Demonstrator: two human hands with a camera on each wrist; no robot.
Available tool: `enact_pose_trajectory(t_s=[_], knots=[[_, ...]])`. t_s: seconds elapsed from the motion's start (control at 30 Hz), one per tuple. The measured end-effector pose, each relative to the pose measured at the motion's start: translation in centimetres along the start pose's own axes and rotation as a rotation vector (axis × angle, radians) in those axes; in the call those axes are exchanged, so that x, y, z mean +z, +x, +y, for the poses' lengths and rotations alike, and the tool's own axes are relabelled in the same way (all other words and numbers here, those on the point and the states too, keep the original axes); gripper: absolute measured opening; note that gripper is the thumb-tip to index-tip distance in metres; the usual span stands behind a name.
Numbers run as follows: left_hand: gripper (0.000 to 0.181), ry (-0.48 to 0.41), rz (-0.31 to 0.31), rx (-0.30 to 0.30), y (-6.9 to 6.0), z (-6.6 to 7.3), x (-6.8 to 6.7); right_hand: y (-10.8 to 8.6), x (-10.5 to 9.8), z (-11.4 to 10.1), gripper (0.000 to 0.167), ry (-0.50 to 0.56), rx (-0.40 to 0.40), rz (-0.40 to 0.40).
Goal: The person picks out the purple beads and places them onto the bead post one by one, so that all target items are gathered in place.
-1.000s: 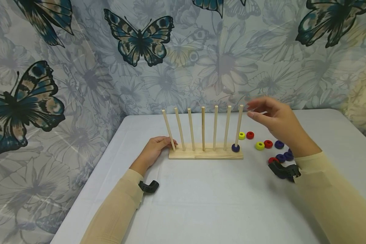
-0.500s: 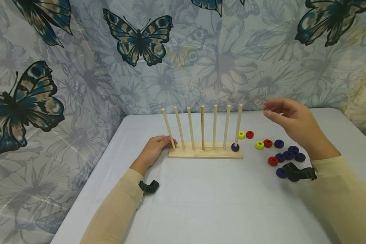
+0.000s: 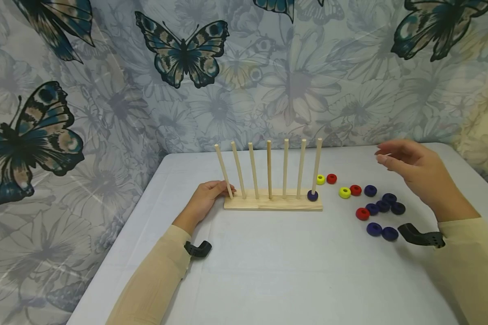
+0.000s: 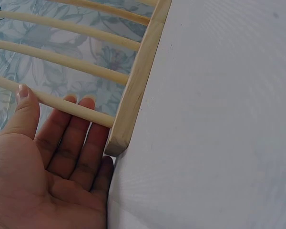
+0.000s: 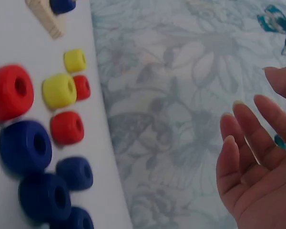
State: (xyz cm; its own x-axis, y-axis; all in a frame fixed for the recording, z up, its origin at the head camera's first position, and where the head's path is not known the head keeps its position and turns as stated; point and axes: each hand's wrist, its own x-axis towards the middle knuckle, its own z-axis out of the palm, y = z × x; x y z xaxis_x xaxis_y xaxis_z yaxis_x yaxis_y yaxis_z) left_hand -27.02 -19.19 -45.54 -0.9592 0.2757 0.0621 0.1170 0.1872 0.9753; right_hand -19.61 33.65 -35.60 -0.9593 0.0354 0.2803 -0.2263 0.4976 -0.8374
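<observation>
A wooden peg stand (image 3: 273,206) with several upright pegs stands on the table; one blue bead (image 3: 312,196) sits at the foot of its rightmost peg. My left hand (image 3: 205,198) holds the stand's left end. In the left wrist view the thumb (image 4: 24,112) lies against the outermost peg, with fingertips behind it. Off to the right, my right hand (image 3: 419,169) hovers above the table with loosely bent fingers and holds nothing. Below and left of it lie loose beads: blue ones (image 3: 390,234), red ones (image 3: 362,214) and yellow ones (image 3: 344,192).
A white cloth covers the table (image 3: 268,271). Behind it hangs a grey-blue curtain (image 3: 301,81) patterned with flowers and butterflies. Both wrists wear black camera mounts (image 3: 420,235), the right one close to the nearest blue beads.
My right hand has moved right, away from the rightmost peg, uncovering more of the blue beads. The left hand stays on the stand, and the bead on the peg is unchanged.
</observation>
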Motion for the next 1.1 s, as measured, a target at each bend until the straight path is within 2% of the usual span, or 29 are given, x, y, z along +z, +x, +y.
enact_pose_trajectory(t_s=[0.23, 0.43, 0.63, 0.87, 1.1], knots=[[0.052, 0.022, -0.019, -0.007, 0.0, -0.1, -0.1, 0.0, -1.9, 2.6, 0.036, 0.006, 0.058, 0.009], [0.055, 0.034, -0.019, -0.015, -0.1, 0.3, -0.2, -0.1, -2.4, 4.4, 0.034, 0.002, 0.084, 0.018], [0.053, 0.035, -0.021, -0.029, -0.1, 0.4, -0.2, -0.2, -2.4, 6.2, 0.035, -0.038, 0.132, -0.044], [0.049, 0.044, -0.009, -0.027, -0.2, 0.3, -0.3, -0.2, -2.6, 7.8, 0.057, -0.131, 0.198, -0.123], [0.05, 0.037, -0.012, -0.019, -0.1, 0.2, -0.3, -0.2, -2.9, 8.7, 0.06, -0.126, 0.195, -0.186]])
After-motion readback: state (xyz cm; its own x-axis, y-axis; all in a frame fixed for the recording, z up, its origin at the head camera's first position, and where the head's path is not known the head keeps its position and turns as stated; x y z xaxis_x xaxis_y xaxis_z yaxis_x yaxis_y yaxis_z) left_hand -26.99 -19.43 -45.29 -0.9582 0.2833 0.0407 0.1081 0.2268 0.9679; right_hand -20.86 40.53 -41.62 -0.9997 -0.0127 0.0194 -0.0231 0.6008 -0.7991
